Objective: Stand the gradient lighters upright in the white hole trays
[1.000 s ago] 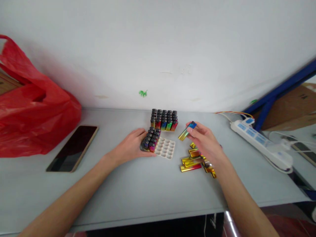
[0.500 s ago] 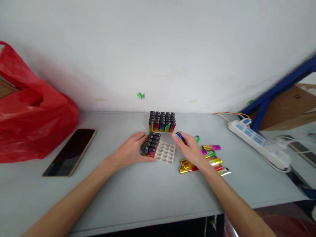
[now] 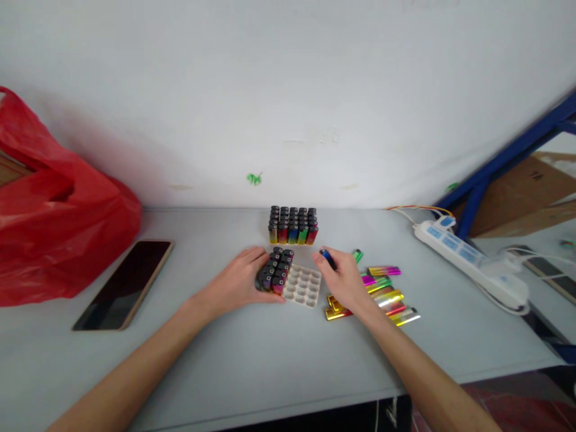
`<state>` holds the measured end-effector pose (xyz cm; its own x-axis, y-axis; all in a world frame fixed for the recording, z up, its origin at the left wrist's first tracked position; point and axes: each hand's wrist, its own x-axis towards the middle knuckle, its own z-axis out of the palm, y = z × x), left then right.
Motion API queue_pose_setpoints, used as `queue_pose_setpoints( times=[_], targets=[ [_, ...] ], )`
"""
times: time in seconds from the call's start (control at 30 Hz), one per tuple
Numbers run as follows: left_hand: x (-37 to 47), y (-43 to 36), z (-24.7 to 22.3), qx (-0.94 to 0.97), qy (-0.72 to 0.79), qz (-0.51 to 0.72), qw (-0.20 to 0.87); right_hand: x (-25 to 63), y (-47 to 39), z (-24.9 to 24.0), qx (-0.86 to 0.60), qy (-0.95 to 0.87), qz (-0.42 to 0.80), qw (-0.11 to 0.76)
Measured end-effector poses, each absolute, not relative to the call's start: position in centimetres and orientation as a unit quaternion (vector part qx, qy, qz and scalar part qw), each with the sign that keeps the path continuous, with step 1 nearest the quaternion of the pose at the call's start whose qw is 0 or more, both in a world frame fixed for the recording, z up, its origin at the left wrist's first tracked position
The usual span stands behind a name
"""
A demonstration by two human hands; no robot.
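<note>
My left hand (image 3: 243,277) curls round the left side of a pale tray (image 3: 310,303) with round cups, its fingers against the lighters (image 3: 279,264) standing there. These lighters have black tops and shiny coloured bodies, and fill the tray's left part; the cups to their right are bare. My right hand (image 3: 344,277) is closed on a dark blue lighter (image 3: 327,258), just right of the tray; fingers hide much of it. Beneath and beside that hand lies a loose pile of shiny lighters (image 3: 382,300) in gold, purple, green, red and silver.
Behind the tray stands a full block of upright lighters (image 3: 293,227). A phone (image 3: 123,285) and a red plastic bag (image 3: 67,222) are at the left. On the right lie a white power strip (image 3: 470,264) with cables, a blue metal frame (image 3: 477,207) and a cardboard box (image 3: 526,192).
The view has shifted slightly. My right hand still holds the blue lighter close to the tray, turned a little. My left hand stays at the tray's left side.
</note>
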<state>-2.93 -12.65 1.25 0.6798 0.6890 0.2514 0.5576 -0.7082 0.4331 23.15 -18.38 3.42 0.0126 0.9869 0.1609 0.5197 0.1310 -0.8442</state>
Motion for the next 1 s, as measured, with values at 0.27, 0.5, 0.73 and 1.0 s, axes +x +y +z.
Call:
queue_pose_setpoints(
  times=[0.27, 0.5, 0.73, 1.0],
  targets=[
    [-3.08, -12.54, 0.82, 0.902, 0.343, 0.203, 0.166, 23.00, -18.39, 3.83, -0.596, -0.654, 0.273, 0.377],
    [-2.99, -12.58, 1.12, 0.903, 0.347, 0.196, 0.160, 23.08, -18.43, 3.88, -0.606, -0.651, 0.266, 0.371],
    [-3.03, -12.66, 1.03, 0.898, 0.350, 0.205, 0.172, 23.39, -18.43, 4.11, -0.529, -0.710, 0.284, 0.367],
    [-2.94, -12.65, 1.09, 0.895, 0.348, 0.209, 0.183, 22.94, -18.68, 4.20, -0.553, -0.713, 0.243, 0.354]
  ],
)
